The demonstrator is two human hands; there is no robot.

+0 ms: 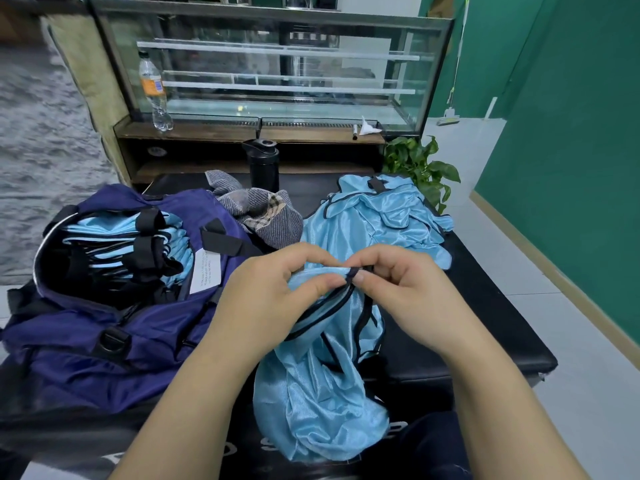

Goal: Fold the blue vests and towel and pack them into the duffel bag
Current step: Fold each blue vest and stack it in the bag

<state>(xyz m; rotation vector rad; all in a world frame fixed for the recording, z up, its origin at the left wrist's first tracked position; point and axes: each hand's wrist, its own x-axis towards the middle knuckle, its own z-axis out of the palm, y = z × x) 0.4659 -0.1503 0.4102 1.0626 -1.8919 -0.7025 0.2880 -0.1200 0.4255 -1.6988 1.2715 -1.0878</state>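
Head view. The fingers (325, 282) of the left hand (277, 299) and those of the right hand (412, 299) are curled and pinch the black-trimmed edge of one light blue vest (322, 386); the two pinch points nearly touch. The vest is shiny, crumpled and unfolded, and hangs below the fingers onto the black surface (502, 323). Beyond the fingers lies a loose pile of further blue vests (377, 216). Beyond and left of the fingers lies a bunched grey striped towel (266, 213). Left of the fingers rests the open navy duffel bag (114, 344), with folded blue vests (121, 247) stacked inside. A black bottle (265, 164) stands behind the towel. Farther back are a glass display case (277, 64), a clear plastic bottle (154, 91), a potted plant (422, 168) and a green wall (571, 116).
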